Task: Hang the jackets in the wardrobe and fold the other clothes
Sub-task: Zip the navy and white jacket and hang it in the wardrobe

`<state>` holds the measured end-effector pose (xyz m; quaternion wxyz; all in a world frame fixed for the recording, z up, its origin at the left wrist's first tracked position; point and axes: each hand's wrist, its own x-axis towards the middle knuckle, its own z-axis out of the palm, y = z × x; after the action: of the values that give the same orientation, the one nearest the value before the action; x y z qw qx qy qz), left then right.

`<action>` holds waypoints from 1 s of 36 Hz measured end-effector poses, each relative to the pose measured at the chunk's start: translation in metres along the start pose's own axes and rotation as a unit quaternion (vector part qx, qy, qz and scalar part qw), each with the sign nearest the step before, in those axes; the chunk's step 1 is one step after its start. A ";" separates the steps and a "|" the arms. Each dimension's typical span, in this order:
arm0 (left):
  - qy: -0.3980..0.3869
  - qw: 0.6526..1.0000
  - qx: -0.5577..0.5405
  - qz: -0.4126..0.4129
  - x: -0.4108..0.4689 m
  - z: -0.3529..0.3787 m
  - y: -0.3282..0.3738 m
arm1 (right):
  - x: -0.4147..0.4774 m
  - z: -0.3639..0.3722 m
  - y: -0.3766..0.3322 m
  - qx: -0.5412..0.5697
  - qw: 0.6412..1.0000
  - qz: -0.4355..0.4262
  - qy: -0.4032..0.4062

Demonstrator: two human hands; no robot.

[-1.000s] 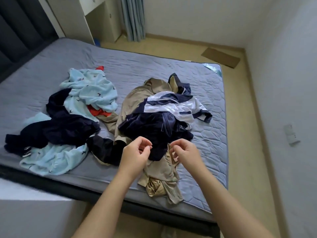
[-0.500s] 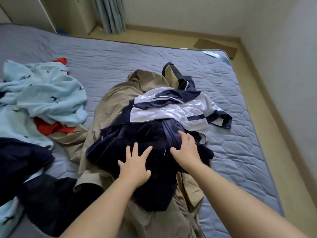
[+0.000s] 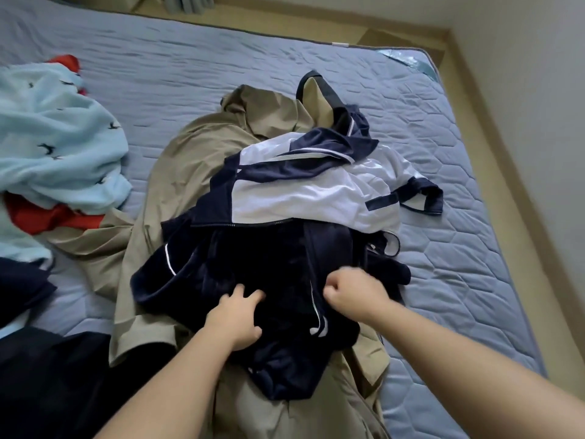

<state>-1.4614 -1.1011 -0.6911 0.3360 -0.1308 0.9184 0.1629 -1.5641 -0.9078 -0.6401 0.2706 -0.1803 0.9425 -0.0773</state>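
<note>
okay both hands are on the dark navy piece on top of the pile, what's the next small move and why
Probably lift the navy garment straight up off the beige coat: the right hand is fisted in it, the left hand lies on it.

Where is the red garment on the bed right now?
In the head view, the red garment lies at the far left of the bed, mostly hidden under the light blue cloth, beside the tan coat.

No text, label or number can be read anywhere.
</note>
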 end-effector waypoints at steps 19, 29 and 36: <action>-0.003 1.000 -0.019 -0.012 -0.005 0.027 -0.005 | 0.040 -0.012 -0.018 -0.100 0.995 -0.021 0.018; 0.009 1.000 -0.018 -0.010 -0.095 -0.009 0.038 | -0.084 -0.038 0.006 0.001 0.993 -0.022 -0.115; 0.122 0.983 -0.080 0.108 -0.174 -0.111 0.092 | -0.165 -0.159 -0.021 0.085 0.981 -0.109 -0.134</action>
<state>-1.4291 -1.0373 -0.4766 0.1904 -0.0763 0.9452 0.2539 -1.5131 -0.8564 -0.4218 0.3990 -0.2675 0.8621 -0.1611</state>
